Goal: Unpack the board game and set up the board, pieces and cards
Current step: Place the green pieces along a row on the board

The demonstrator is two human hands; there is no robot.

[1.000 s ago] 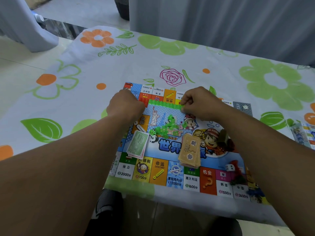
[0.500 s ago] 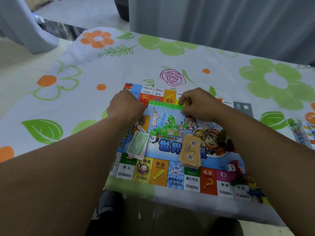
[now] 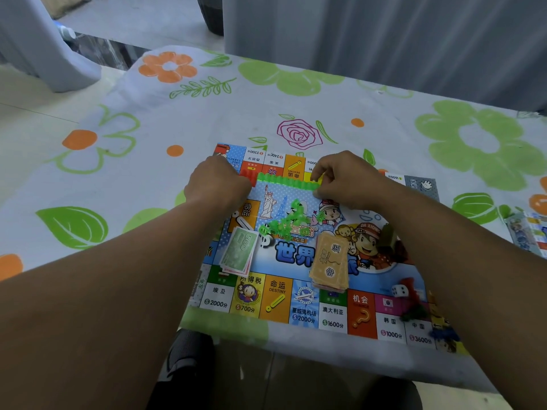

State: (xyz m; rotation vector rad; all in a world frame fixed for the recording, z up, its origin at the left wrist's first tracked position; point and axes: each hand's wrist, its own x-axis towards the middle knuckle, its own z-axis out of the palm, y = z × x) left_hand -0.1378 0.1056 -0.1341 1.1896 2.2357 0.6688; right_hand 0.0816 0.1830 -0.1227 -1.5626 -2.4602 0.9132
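The colourful game board (image 3: 302,309) lies flat near the table's front edge. Across its far half stretches a strip of joined green plastic houses (image 3: 285,182). My left hand (image 3: 217,184) grips the strip's left end and my right hand (image 3: 347,180) pinches its right end. Loose green plastic bits (image 3: 296,216) lie on the board's middle. A green stack of play money (image 3: 238,254) sits on the left, a tan card stack (image 3: 330,261) at the centre. A white die (image 3: 399,290) and red and green pieces (image 3: 414,300) lie at the front right, partly behind my right forearm.
The table wears a white cloth with green and orange flowers (image 3: 476,143). A plastic packet (image 3: 529,232) lies at the right edge. Grey curtains (image 3: 384,34) hang behind the table. My shoe (image 3: 183,356) shows under the front edge.
Both hands stay on the ends of the green strip. My right hand's fingers have shifted slightly at the strip's right end; nothing else moved.
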